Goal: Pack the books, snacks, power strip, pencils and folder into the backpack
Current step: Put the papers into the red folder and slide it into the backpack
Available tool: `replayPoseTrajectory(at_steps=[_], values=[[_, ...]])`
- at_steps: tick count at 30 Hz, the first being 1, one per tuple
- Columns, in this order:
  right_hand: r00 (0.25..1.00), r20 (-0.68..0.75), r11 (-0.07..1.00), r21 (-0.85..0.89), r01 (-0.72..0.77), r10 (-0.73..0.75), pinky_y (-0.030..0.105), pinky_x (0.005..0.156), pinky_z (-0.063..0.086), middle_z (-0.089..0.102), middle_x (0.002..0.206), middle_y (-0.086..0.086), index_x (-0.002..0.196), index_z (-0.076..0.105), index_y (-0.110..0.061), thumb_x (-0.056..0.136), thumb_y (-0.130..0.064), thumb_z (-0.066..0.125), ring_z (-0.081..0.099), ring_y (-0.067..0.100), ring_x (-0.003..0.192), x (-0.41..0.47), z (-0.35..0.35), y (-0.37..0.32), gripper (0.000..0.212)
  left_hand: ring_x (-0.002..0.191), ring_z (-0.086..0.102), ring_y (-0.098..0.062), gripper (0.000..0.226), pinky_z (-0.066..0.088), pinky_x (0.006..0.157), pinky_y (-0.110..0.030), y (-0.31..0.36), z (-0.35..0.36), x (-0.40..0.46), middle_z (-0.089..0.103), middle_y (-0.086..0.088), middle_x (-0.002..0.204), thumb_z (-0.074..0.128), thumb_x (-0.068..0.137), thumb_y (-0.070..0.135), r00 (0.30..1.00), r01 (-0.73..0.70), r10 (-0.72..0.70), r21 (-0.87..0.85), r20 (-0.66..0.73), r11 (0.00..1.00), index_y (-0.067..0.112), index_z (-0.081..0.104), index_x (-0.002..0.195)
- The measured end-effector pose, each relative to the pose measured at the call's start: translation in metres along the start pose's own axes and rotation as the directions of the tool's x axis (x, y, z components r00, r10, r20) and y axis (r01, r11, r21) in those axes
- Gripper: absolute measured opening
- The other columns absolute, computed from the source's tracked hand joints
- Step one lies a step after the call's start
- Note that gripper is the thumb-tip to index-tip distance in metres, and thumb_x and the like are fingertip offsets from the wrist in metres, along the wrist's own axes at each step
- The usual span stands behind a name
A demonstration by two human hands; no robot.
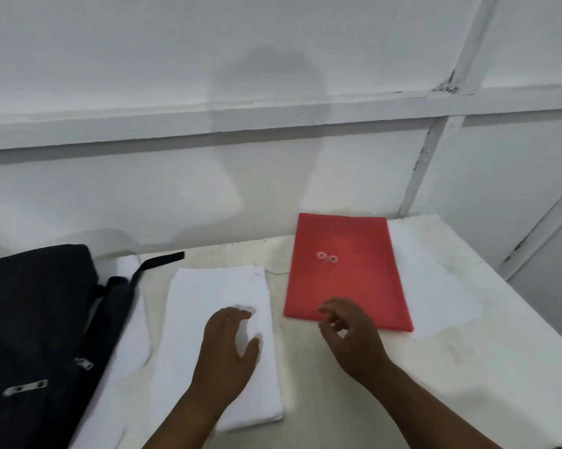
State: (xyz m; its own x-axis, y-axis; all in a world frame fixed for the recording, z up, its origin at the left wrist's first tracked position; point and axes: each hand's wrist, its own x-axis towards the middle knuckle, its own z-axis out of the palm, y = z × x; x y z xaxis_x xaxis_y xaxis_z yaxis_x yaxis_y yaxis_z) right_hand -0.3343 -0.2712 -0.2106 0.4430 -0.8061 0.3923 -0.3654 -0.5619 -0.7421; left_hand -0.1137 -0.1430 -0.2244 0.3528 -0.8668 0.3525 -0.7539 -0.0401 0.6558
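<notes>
Seemingly near the end of the packing, only one loose item shows on the white counter (467, 367): a red folder (344, 270) with a two-button string clasp, lying flat toward the far right, beside a pale patch on the surface. A black backpack (36, 319) lies at the left edge, well apart from the folder, with metal zipper pulls showing; whether its opening is unzipped cannot be told. Between the two lies a folded white cloth or stack of paper (221, 345). The left hand (228, 348) hovers over or rests on this white item, fingers relaxed and spread, gripping nothing. The right hand (351, 335) is at the folder's near edge, fingers loosely curled and blurred, and does not appear to have closed on it. The step in hand looks to be picking up the folder. That calls for pinching its near edge, lifting it flat, carrying it left across the white item, and sliding it into the backpack.
</notes>
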Motion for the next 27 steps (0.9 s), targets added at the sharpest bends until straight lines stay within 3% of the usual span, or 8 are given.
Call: replayPoseTrajectory(at_steps=[5,7,10,15,18,22,27], values=[[0.991,-0.124,0.992,-0.101,-0.070,0.057,0.005,0.078,0.043,0.065,0.100,-0.008,0.095,0.070,-0.018,0.075,0.008,0.070,0.059,-0.002,0.093,0.007,-0.060,0.039,0.033,0.132,0.039,-0.004,0.043,0.030,0.112,-0.019,0.048,0.061,0.023,0.052,0.011,0.133,0.070,0.086,0.042,0.991,-0.094,0.090,0.035,0.100,0.995,0.028,0.059,0.125],[0.986,-0.142,0.986,-0.133,-0.105,0.085,0.012,0.084,0.045,0.065,0.101,-0.008,0.096,0.070,-0.019,0.075,0.006,0.072,0.058,0.000,0.096,0.007,-0.085,0.059,0.033,0.139,0.030,-0.001,0.051,0.020,0.114,-0.016,0.066,0.086,0.031,0.049,0.013,0.141,0.066,0.085,0.051,0.983,-0.125,0.117,0.042,0.144,0.991,0.031,0.057,0.131],[0.981,-0.150,0.971,-0.187,-0.152,0.125,0.031,0.093,0.048,0.065,0.107,-0.006,0.103,0.069,-0.019,0.076,0.001,0.074,0.060,0.015,0.105,0.007,-0.119,0.090,0.034,0.147,0.022,-0.006,0.065,0.014,0.116,-0.021,0.092,0.118,0.044,0.043,0.016,0.148,0.058,0.082,0.067,0.970,-0.148,0.141,0.023,0.198,0.989,0.033,0.055,0.137],[0.937,-0.153,0.892,-0.291,-0.346,0.313,0.037,0.102,0.041,0.061,0.127,0.005,0.120,0.064,-0.016,0.078,-0.018,0.080,0.052,0.028,0.124,0.006,-0.160,0.123,0.045,0.148,0.029,-0.017,0.077,0.027,0.119,-0.041,0.115,0.164,0.052,0.041,0.006,0.155,0.056,0.078,0.080,0.976,-0.123,0.114,0.040,0.187,0.992,0.033,0.056,0.139],[0.896,-0.161,0.821,-0.359,-0.443,0.413,0.041,0.109,0.037,0.053,0.138,0.006,0.133,0.053,-0.015,0.079,-0.041,0.078,0.041,0.028,0.133,0.009,-0.177,0.131,0.064,0.149,0.024,-0.017,0.083,0.020,0.119,-0.044,0.117,0.180,0.042,0.031,0.011,0.158,0.044,0.077,0.089,0.977,-0.058,0.018,0.185,0.211,0.981,0.037,0.051,0.141],[0.834,-0.119,0.727,-0.434,-0.532,0.538,0.039,0.111,0.032,0.043,0.147,0.003,0.147,0.035,-0.014,0.075,-0.066,0.071,0.034,0.026,0.136,0.013,-0.189,0.140,0.096,0.139,0.043,-0.024,0.075,0.030,0.110,-0.048,0.117,0.184,0.041,0.051,0.002,0.147,0.039,0.082,0.084,0.988,-0.055,0.017,0.256,0.150,0.965,0.030,0.062,0.128],[0.794,-0.084,0.703,-0.416,-0.577,0.601,0.039,0.108,0.037,0.041,0.146,0.007,0.151,0.023,-0.013,0.069,-0.058,0.081,0.034,0.028,0.134,0.027,-0.196,0.142,0.110,0.131,0.052,-0.025,0.068,0.040,0.104,-0.054,0.115,0.184,0.041,0.059,0.002,0.139,0.034,0.091,0.075,0.994,-0.020,-0.010,0.271,0.109,0.962,0.025,0.067,0.123]])
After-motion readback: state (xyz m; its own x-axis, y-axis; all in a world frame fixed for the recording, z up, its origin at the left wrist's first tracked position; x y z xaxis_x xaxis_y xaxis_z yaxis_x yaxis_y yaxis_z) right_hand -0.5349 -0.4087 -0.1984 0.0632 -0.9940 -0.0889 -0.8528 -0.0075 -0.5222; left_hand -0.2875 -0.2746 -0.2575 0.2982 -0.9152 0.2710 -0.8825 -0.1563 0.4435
